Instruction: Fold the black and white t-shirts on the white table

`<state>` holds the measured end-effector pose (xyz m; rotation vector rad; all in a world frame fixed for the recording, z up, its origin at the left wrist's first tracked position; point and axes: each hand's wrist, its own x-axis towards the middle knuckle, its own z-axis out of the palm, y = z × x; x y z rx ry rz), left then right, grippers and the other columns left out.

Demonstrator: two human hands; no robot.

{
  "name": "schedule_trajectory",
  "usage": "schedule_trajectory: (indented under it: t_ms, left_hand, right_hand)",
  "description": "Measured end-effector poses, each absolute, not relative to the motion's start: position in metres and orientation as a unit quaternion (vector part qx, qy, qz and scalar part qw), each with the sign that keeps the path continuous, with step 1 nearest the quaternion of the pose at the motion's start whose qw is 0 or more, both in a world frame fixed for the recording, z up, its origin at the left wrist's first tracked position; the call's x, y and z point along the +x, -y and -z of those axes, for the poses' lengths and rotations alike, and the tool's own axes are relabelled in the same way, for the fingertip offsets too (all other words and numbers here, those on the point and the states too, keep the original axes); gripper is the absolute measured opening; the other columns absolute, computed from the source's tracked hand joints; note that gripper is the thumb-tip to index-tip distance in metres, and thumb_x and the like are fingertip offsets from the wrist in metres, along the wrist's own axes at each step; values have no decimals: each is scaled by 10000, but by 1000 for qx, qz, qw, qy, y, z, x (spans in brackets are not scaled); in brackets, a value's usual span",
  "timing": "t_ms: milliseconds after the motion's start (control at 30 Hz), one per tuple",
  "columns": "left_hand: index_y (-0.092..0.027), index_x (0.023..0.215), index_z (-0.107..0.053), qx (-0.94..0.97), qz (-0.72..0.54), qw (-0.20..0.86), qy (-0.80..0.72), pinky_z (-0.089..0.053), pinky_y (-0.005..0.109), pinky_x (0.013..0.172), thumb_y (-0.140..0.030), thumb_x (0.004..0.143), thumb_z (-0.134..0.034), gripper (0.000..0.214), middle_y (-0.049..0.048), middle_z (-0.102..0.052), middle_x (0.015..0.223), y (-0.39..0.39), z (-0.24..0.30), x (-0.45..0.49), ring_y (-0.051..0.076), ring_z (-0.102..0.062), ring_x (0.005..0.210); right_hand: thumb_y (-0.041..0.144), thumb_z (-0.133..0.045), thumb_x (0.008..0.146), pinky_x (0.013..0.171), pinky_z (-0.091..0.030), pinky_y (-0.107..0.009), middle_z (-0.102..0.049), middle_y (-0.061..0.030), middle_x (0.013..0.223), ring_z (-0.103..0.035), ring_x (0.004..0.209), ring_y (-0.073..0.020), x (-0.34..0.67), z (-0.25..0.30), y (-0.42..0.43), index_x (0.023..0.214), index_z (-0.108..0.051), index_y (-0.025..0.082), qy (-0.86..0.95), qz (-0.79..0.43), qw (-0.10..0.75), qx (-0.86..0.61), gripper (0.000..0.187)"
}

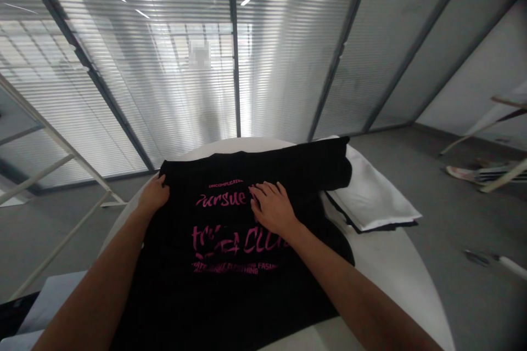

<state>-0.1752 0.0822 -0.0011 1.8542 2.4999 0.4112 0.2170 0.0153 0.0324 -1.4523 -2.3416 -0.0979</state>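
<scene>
A black T-shirt (247, 301) with pink lettering on it lies spread over a round white table (395, 274). At its far left corner, my left hand (154, 196) has its fingers curled round the edge of the cloth. My right hand (274, 209) rests flat on the printed part, fingers stretched out over the lettering. The far edge of the shirt runs straight across, and a sleeve sticks out to the right. Some of the lettering is hidden under my right hand and forearm.
Folded white and black cloth (374, 197) lies on the table's right side, partly under the shirt. A pale metal frame (57, 137) stands at left. White cloth (53, 296) is at lower left. Glass panels with blinds (272, 66) rise behind the table. Scissors (476, 257) are at right.
</scene>
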Motion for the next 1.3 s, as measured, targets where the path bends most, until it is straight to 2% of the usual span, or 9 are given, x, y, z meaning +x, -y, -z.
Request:
schedule_trajectory:
  t_ms: [167, 267, 333, 400, 633, 900, 1000, 1100, 1300]
  left_hand:
    - [-36, 1442, -377, 579, -80, 10, -811, -347, 408, 1095, -243, 869, -369, 609, 200, -322, 1522, -76, -1, -190, 303, -388, 1360]
    - [-122, 1487, -314, 547, -80, -38, -832, -381, 518, 1026, -290, 858, -405, 657, 199, -233, 1557, -65, -8, -170, 391, -398, 1326]
    - [-187, 1470, -362, 537, -87, -96, -833, -371, 565, 1002, -313, 845, -446, 643, 192, -188, 1570, -60, -15, -148, 437, -367, 1327]
    - [-210, 1436, -426, 558, -88, -109, -818, -347, 551, 1030, -320, 851, -455, 596, 175, -221, 1563, -58, -20, -123, 416, -334, 1353]
    - [-221, 1465, -382, 626, -91, -31, -774, -261, 537, 1100, -427, 925, -333, 580, 183, -336, 1519, -63, -5, -50, 367, -303, 1395]
    - [-226, 1468, -379, 641, -82, -14, -763, -230, 580, 1098, -470, 933, -320, 590, 172, -337, 1523, -65, 5, -48, 378, -279, 1405]
    - [-236, 1470, -374, 639, -80, -10, -765, -227, 583, 1098, -477, 930, -318, 595, 169, -331, 1527, -67, 6, -49, 379, -274, 1407]
    - [-247, 1471, -373, 638, -82, -6, -766, -217, 579, 1104, -477, 929, -310, 592, 158, -330, 1530, -67, 7, -50, 376, -265, 1411]
    - [-243, 1465, -386, 638, -88, -8, -765, -219, 576, 1104, -470, 927, -311, 589, 165, -339, 1524, -66, 7, -49, 367, -275, 1409]
  right_hand:
    - [319, -393, 939, 1121, -180, -470, -572, -67, 1328, -422, 1277, -249, 220, -27, -17, 1298, -556, 243, 829, 39, 183, -527, 402]
    - [327, -385, 942, 1118, -184, -470, -572, -66, 1321, -420, 1274, -252, 219, -22, -17, 1291, -558, 240, 834, 29, 172, -523, 399]
    - [334, -387, 940, 1109, -200, -470, -566, -70, 1323, -420, 1271, -255, 218, -19, -17, 1283, -563, 237, 837, 13, 160, -522, 397]
    - [337, -392, 938, 1100, -217, -468, -555, -74, 1333, -420, 1269, -254, 217, -18, -17, 1281, -564, 236, 838, -2, 151, -524, 396]
    - [336, -401, 938, 1096, -231, -463, -539, -72, 1347, -410, 1280, -243, 218, -18, -17, 1293, -554, 235, 838, -21, 151, -524, 399]
    - [340, -436, 922, 1101, -241, -444, -509, -40, 1393, -400, 1312, -222, 230, -16, -34, 1335, -532, 274, 839, -96, 142, -517, 429]
    - [288, -423, 919, 1065, -289, -388, -529, -45, 1371, -430, 1278, -200, 233, -18, -37, 1323, -537, 260, 821, -69, 183, -536, 421]
    - [265, -426, 911, 1069, -267, -389, -511, -85, 1386, -403, 1294, -223, 234, -19, -38, 1336, -519, 215, 777, 7, 232, -585, 439]
    - [394, -369, 952, 1015, -304, -455, -576, -135, 1286, -497, 1185, -282, 236, -10, -42, 1321, -533, 183, 746, 13, 173, -643, 456]
